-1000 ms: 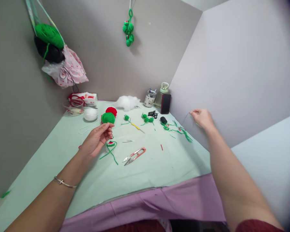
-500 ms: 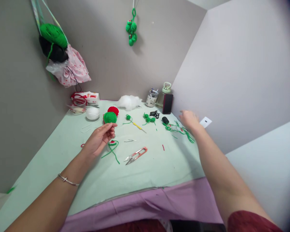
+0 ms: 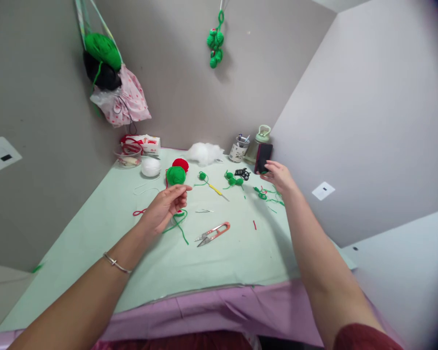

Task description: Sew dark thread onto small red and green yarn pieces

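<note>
My left hand [image 3: 167,206] is raised over the left-middle of the table, thumb and forefinger pinched; anything between them is too small to make out. Below its fingers lies a small red, white and green crocheted piece [image 3: 180,214], with green yarn tails. My right hand [image 3: 280,178] is at the back right, its fingers closed around a small black roll [image 3: 264,168] in front of a dark phone [image 3: 266,151]. The roll blends into the phone, so its edges are hard to see. Under that hand are green yarn scraps [image 3: 262,195].
Orange-handled thread snips [image 3: 214,234] lie mid-table, near a yellow crochet hook [image 3: 216,189]. Green [image 3: 176,175], red [image 3: 182,164] and white [image 3: 150,166] yarn balls, white stuffing [image 3: 205,153], a pen cup [image 3: 238,148] and a bottle [image 3: 253,146] stand behind.
My right hand has come in from the right wall side and taken the black roll off the table. My left hand keeps its pinch. The view has turned slightly left.
</note>
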`<state>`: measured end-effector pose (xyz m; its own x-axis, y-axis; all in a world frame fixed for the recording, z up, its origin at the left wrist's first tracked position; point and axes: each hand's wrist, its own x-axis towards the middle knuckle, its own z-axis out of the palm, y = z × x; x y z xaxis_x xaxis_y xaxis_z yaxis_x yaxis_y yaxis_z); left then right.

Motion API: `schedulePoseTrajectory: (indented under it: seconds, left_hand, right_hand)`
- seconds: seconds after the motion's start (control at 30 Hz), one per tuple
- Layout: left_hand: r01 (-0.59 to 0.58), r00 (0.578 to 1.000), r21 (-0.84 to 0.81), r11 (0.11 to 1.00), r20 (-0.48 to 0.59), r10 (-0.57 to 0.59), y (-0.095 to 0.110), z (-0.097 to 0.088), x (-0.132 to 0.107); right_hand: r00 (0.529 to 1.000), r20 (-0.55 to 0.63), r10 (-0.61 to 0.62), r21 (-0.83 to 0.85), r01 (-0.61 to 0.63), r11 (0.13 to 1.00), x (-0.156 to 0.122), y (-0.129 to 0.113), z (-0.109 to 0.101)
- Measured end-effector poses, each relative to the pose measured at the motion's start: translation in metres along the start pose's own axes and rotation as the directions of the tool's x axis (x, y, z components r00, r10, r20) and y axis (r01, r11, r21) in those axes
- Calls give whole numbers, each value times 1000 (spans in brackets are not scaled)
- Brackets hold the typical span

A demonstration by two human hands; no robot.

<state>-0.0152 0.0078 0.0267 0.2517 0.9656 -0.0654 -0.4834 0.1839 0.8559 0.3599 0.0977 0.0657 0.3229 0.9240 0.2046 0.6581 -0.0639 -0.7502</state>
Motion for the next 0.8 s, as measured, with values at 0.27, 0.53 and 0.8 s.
schedulePoseTrajectory:
  seconds: [0.27,0.53,0.8]
  left_hand:
    - [-15,999,77,997,32,13,-4,1,0]
    - [-75,997,416,906,33,67,-14,5,0]
    - [-137,991,471,872,54,127,-23,5,0]
  right_hand:
    - [847,482,-223,805,-328,495,-79,-84,49]
    - [818,490,-301,814,-304,496,-131,-100,108]
    - [856,450,-255,842,-311,442,-138,-101,111]
